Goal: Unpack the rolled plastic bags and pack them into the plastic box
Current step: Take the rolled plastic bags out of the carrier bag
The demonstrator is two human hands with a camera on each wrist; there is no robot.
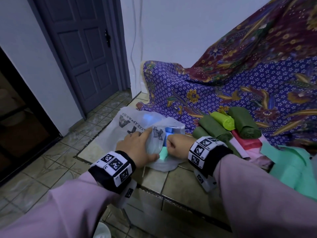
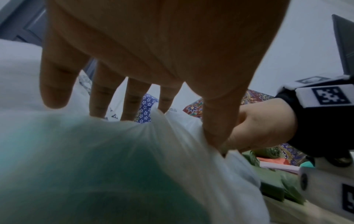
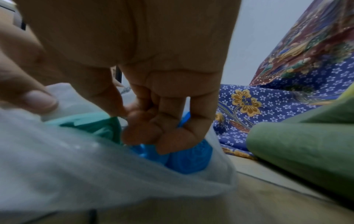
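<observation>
A white printed plastic bag (image 1: pixel 137 121) lies on a tiled ledge (image 1: pixel 180 182). Blue rolls (image 3: pixel 189 159) and a teal roll (image 3: pixel 91 125) show through its open mouth. My left hand (image 1: pixel 139 145) spans the near side of the bag (image 2: pixel 95 151), fingers stretched over it and thumb pinching the rim. My right hand (image 1: pixel 176 146) is a fist at the rim on the other side, fingers curled just above the blue rolls (image 1: pixel 169 133). Dark green rolls (image 1: pixel 212 127) and a lime green roll (image 1: pixel 224 121) lie to the right. No plastic box is in view.
Patterned purple and maroon cloth (image 1: pixel 231 86) drapes behind and under the rolls. A red and pink packet (image 1: pixel 247 141) and teal fabric (image 1: pixel 291 165) lie at the right. The ledge drops to a tiled floor (image 1: pixel 42 169) on the left, with a grey door (image 1: pixel 82 48) beyond.
</observation>
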